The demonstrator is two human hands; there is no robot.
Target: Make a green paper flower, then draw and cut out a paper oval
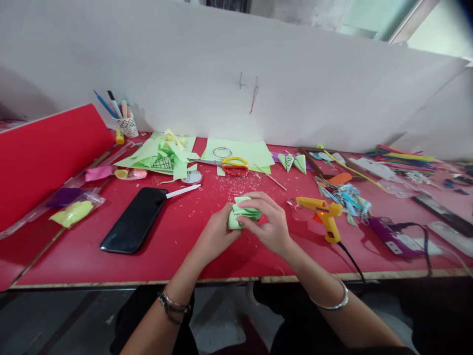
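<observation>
Between my two hands is a piece of light green paper (244, 213), folded or rolled, held just above the red table. My left hand (218, 231) grips its left side, the fingers mostly hidden behind it. My right hand (269, 222) has its thumb and fingers closed on the right side. Scissors (234, 165) with yellow and red handles lie beyond my hands, beside a thin wooden stick (270, 177). Small green paper cones (291, 162) sit at the back. A yellow glue gun (322, 213) with a lit orange light rests right of my hands.
A black phone (135, 220) and a white pen (183, 191) lie to the left. Green sheets and scraps (162, 157) pile up behind them, near a pen cup (127, 125). A purple box (395, 238) with a cable stands at right. A white wall (185, 74) closes the back.
</observation>
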